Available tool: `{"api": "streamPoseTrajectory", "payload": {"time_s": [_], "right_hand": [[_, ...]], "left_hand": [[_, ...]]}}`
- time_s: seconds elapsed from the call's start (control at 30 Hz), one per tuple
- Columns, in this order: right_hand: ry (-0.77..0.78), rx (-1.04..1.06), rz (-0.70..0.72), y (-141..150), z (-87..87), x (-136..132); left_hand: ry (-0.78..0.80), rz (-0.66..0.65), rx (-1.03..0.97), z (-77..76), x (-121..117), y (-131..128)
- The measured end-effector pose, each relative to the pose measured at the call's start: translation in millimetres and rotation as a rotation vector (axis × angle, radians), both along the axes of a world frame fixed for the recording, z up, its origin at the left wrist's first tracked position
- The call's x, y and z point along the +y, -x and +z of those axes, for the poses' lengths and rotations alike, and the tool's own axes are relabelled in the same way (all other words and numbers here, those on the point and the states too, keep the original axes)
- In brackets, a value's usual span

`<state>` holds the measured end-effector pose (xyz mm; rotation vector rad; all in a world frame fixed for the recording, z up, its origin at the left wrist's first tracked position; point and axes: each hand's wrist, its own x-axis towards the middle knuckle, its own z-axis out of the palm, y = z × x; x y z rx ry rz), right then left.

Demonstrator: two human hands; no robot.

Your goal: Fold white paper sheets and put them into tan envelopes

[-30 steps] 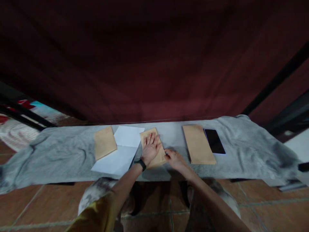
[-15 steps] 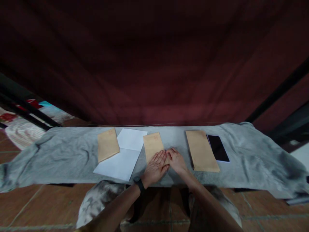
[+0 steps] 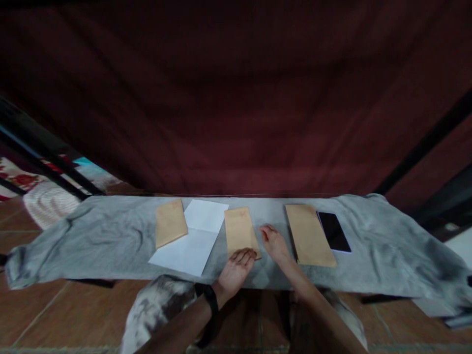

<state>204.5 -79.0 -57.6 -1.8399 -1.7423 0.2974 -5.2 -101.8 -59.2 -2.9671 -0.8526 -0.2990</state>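
A brown paper envelope [image 3: 241, 226] with a faint red print near its top lies on the grey cloth in front of me. My left hand [image 3: 236, 270], with a dark band at the wrist, has bent fingers over its near edge; the thumb is hidden. Just right of that envelope, apart from it, my right hand [image 3: 275, 243] hovers with its fingers curled in and nothing visible in them. To the left, a folded white paper sheet [image 3: 195, 250] lies partly under another brown envelope [image 3: 170, 223]. A stack of brown envelopes [image 3: 309, 236] lies to the right.
Against the stack's right side rests a phone [image 3: 334, 232] with a dark screen. The wrinkled grey cloth [image 3: 121, 241] covers a long narrow surface. A dark red curtain [image 3: 236, 123] hangs behind it. Tiled floor [image 3: 44, 309] shows below.
My left hand has slid toward me, from lying flat on the envelope to its near edge. My right hand has come off the envelope's side, leaving a gap.
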Motion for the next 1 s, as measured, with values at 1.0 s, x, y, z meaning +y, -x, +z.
{"api": "streamPoseTrajectory", "payload": {"time_s": [1.0], "right_hand": [[-0.027,-0.173,0.339,33.4,-20.9,-43.8]], "left_hand": [[0.166,0.042,-0.032,-23.3,147.0,-41.7]]}}
